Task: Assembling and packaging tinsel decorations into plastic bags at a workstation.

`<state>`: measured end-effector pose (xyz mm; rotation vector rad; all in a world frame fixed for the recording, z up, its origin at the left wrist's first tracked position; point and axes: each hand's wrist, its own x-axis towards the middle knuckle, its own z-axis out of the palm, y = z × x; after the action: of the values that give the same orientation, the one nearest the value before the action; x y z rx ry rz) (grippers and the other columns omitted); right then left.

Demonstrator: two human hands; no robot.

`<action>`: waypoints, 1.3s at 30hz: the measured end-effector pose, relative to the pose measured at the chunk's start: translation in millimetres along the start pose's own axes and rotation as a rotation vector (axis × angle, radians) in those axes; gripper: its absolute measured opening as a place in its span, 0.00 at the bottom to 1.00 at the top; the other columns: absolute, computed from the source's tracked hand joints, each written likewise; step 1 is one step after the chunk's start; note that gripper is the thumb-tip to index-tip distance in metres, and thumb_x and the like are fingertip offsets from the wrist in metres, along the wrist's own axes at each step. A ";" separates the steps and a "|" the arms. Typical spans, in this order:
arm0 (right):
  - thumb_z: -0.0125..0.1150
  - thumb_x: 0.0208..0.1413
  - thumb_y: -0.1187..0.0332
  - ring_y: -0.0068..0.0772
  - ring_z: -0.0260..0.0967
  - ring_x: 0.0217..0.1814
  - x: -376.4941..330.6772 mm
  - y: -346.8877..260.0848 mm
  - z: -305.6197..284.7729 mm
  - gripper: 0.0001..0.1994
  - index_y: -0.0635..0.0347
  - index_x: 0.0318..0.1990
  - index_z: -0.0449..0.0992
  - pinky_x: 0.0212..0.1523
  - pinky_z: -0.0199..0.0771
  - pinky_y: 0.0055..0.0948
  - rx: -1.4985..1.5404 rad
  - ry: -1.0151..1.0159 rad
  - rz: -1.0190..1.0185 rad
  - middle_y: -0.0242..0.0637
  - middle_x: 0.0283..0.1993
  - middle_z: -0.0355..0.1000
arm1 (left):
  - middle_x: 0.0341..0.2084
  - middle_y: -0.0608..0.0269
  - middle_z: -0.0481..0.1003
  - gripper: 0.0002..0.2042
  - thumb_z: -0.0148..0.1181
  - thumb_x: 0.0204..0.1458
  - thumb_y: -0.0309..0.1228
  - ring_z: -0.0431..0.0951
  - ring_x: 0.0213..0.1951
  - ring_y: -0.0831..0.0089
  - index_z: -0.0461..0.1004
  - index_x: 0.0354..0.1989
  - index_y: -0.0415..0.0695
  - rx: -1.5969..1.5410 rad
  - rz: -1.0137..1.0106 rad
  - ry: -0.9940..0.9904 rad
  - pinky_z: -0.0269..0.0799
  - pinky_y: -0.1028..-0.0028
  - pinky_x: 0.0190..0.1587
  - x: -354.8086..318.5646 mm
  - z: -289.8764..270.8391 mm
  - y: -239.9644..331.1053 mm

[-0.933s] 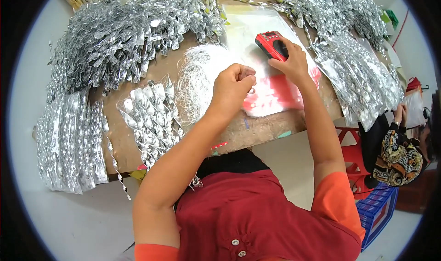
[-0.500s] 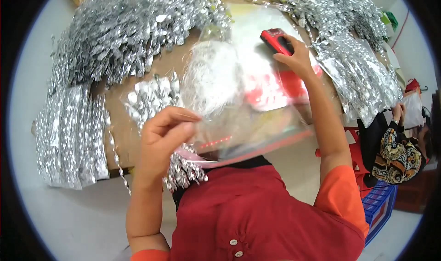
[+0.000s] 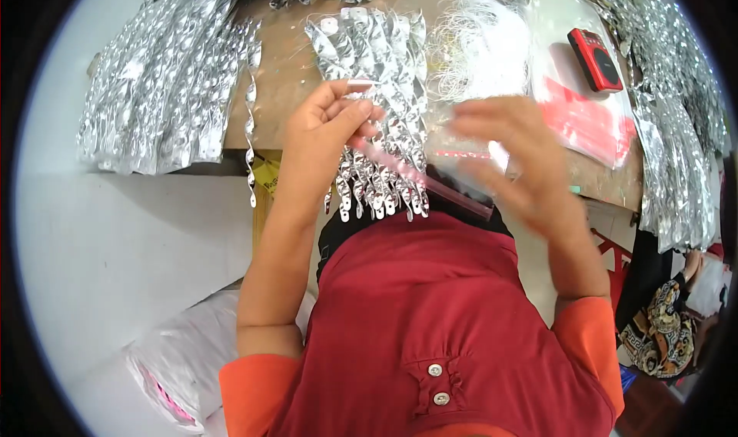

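The left hand (image 3: 327, 133) pinches the red-edged mouth of a clear bag (image 3: 430, 177) just in front of the silver spirals (image 3: 377, 60) on the worktop (image 3: 284, 68), the blurred right hand (image 3: 511, 168) spread open beside it, nothing visibly bagged yet.

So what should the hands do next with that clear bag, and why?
Probably steady the right hand on the clear bag and spread its mouth: the left hand pinches the red zip strip, while the right hand is blurred.
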<state>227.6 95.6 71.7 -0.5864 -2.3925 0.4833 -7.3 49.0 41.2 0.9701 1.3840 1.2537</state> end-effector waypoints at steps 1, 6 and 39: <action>0.65 0.43 0.70 0.40 0.66 0.50 1.3 -19.3 10.8 0.19 0.57 0.46 0.74 0.53 0.61 0.36 -0.037 0.011 -0.041 0.40 0.46 0.70 | 0.32 0.59 0.75 0.13 0.55 0.54 0.27 0.74 0.31 0.79 0.69 0.47 0.37 -0.075 -0.006 0.015 0.72 0.80 0.34 -1.5 -0.4 1.2; 0.65 0.34 0.70 0.33 0.66 0.40 -10.3 -32.5 56.9 0.22 0.48 0.44 0.73 0.48 0.56 0.35 -0.181 0.118 0.011 0.30 0.39 0.70 | 0.33 0.56 0.76 0.16 0.57 0.53 0.29 0.76 0.32 0.77 0.67 0.49 0.37 -0.300 -0.001 0.002 0.74 0.78 0.35 -7.5 -2.6 -0.3; 0.59 0.51 0.80 0.25 0.68 0.36 -0.1 7.3 47.2 0.12 0.61 0.43 0.70 0.39 0.68 0.22 0.120 0.334 0.230 0.35 0.33 0.71 | 0.52 0.43 0.67 0.24 0.41 0.58 0.26 0.71 0.52 0.62 0.51 0.63 0.35 -0.576 -0.170 -0.196 0.68 0.65 0.55 -54.4 27.1 -22.8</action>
<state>199.4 92.5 33.3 -0.8237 -1.9772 0.5736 30.7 -1.8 27.7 0.5433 0.8567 1.2858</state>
